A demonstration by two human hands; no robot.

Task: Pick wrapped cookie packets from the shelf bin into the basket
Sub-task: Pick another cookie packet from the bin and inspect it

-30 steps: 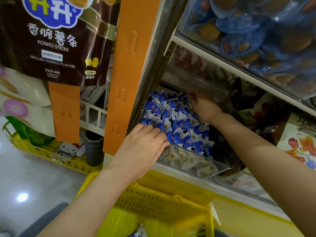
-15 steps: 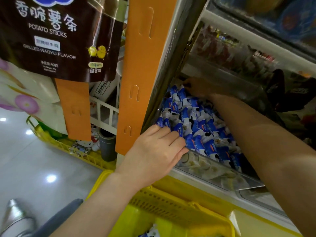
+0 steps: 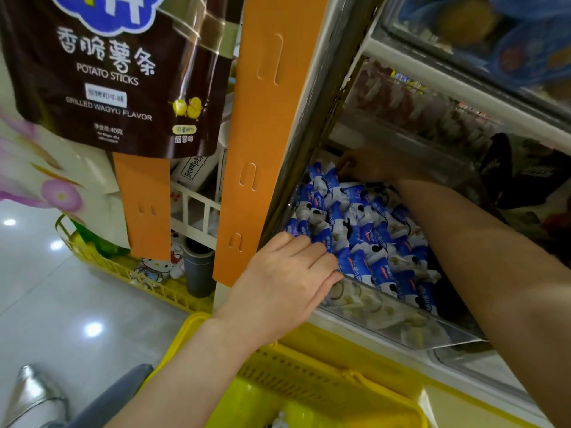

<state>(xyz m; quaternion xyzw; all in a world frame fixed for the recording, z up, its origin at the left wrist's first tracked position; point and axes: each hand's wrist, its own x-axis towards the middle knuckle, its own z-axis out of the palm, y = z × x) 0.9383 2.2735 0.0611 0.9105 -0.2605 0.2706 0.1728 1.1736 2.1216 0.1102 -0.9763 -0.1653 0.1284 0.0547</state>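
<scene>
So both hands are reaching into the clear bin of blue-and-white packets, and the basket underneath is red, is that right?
Not quite: the basket underneath is yellow, not red, as the head view shows. The rest holds: the left hand and right hand both reach into the clear bin of blue-and-white packets.

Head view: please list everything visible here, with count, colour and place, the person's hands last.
blue-and-white wrapped cookie packets: many, blue and white, heaped in the bin.
clear plastic shelf bin: one, transparent, lower shelf, centre right.
yellow plastic basket: one, yellow, bottom centre, below the bin.
orange slotted shelf upright: one, orange, left of the bin.
dark brown potato-sticks bag: one, brown, hanging top left.
yellow floor basket: one, yellow, lower left.
left hand: fingers lying on the nearest packets.
right hand: at the bin's back; grip unclear.
</scene>
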